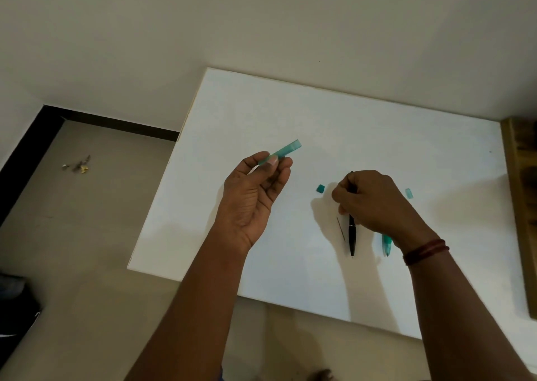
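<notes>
A teal pen piece [386, 244] lies on the white bench [261, 113], partly under the right wrist. Beyond it the right hand [374, 200] curls round a black pen [352, 235], with a thin rod [341, 229] just beside it. Farther off, the left hand [255, 194] pinches a teal barrel [286, 151] above the bench

Bare forearms, red thread bracelet [425, 251] on right wrist
</notes>
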